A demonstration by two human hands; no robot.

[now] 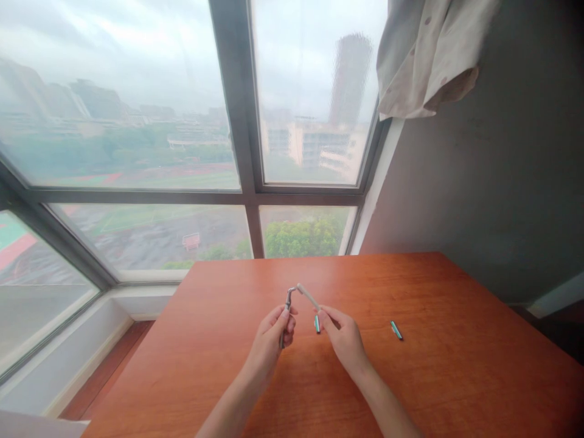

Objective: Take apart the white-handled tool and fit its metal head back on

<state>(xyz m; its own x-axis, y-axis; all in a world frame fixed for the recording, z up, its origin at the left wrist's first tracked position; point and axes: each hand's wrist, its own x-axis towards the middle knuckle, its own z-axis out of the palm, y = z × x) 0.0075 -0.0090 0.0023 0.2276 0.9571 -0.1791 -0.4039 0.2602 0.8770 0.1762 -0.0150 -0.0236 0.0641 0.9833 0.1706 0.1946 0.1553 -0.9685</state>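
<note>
My left hand [276, 328] is closed around a dark metallic razor handle [288, 299], held upright with its bent, bare neck at the top. Between the fingertips of my right hand [342, 334] is a thin pale stick that looks like a toothbrush [309, 296], tilted up to the left. Its far end meets or nearly meets the neck of the handle; I cannot tell if they touch. Just under my right fingertips lies a green and silver razor cartridge [317, 324]. A second razor cartridge [396, 330] rests on the table farther right.
The brown wooden table [219, 340] stretches beneath both hands. Behind it stand large framed windows [249, 152]. A pale curtain [429, 61] hangs at the upper right before a grey wall [479, 201].
</note>
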